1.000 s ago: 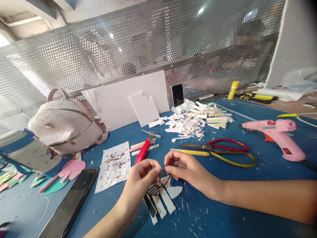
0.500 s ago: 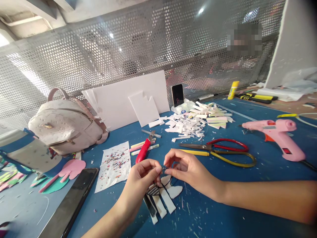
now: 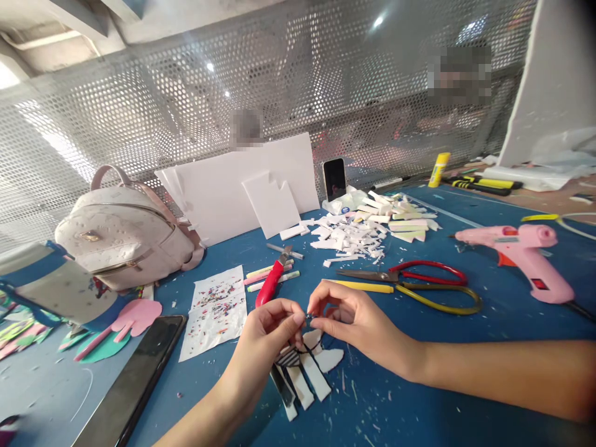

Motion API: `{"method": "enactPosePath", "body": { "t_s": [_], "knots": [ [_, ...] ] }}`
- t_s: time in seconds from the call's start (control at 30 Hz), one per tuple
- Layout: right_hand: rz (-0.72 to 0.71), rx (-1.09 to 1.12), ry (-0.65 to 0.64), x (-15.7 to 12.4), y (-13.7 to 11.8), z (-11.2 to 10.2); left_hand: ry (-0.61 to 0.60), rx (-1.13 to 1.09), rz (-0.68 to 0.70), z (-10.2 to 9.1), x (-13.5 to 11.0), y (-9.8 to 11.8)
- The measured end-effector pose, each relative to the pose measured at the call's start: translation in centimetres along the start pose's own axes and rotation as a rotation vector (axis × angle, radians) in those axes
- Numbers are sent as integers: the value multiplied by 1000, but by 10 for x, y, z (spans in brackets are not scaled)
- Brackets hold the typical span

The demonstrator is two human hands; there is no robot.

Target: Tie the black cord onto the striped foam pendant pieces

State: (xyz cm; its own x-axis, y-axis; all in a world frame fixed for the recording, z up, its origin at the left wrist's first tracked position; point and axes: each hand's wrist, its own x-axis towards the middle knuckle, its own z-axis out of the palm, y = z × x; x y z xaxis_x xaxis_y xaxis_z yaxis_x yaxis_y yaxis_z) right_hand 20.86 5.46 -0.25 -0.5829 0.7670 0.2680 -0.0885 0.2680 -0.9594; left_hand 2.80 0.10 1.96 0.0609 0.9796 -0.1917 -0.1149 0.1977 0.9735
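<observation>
My left hand and my right hand meet over the blue table, fingertips pinched almost together. Between them is a tiny dark bit, too small to name; which hand has it I cannot tell. Just below the fingers lie white cut-out pieces with dark edges, and one part carries black and white stripes. My left hand partly hides them. A red-handled cutter rests behind my left hand. Beyond my right hand lie a yellow marker and scissors with red and yellow handles.
A white sheet with coloured specks and a dark phone lie left. Foam scraps are heaped behind, near an upright phone. A pink glue gun lies right, a glue stick stands farther back, and a backpack sits left.
Both hands stay almost where they were, with only a slight shift at the fingertips. The things on the table have not moved.
</observation>
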Motion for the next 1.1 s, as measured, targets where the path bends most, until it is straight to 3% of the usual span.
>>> {"method": "enactPosePath", "body": {
  "t_s": [1.1],
  "knots": [
    [-9, 39, -10, -1, 5, 0, -12, 5, -8, 0, -1, 1]
  ]
}}
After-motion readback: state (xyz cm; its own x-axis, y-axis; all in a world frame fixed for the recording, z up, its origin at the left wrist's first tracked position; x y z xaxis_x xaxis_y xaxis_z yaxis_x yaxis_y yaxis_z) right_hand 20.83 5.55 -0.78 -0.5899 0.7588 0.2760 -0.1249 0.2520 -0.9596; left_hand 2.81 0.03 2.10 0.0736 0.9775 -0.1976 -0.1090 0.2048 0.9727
